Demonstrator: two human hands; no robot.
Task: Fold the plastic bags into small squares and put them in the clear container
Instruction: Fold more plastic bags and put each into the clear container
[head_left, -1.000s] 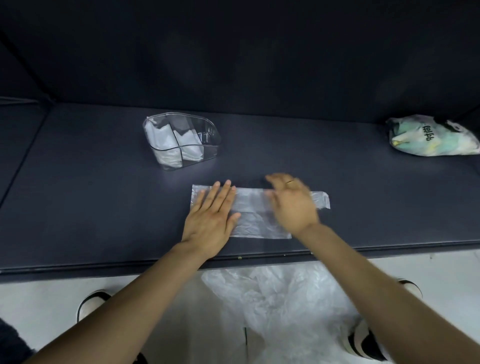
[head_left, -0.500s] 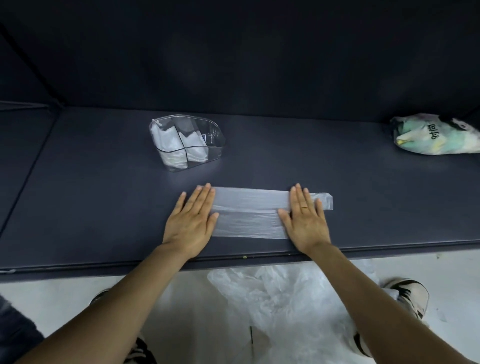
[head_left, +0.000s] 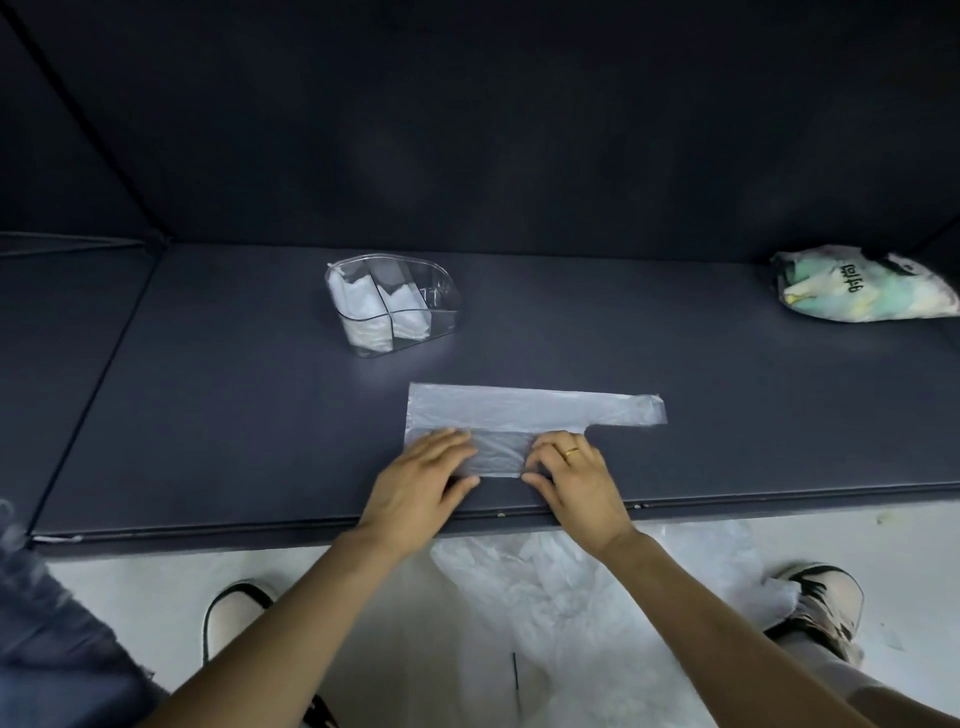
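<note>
Dim, wide-angle warp, soft edges

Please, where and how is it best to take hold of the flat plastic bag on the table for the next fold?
Probably at the near long edge of the plastic bag, coming from the table's front side. The bag lies flat with nothing raised, so an edge must be pinched. The left hand and right hand already curl their fingers on that edge. The handle strip at the right is narrow and would only trail.

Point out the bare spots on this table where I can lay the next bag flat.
Bare stretches: left of the clear container to the table edge, and between container and printed bag. Crowded at the near edge, where both hands grip the flattened plastic bag.
</note>
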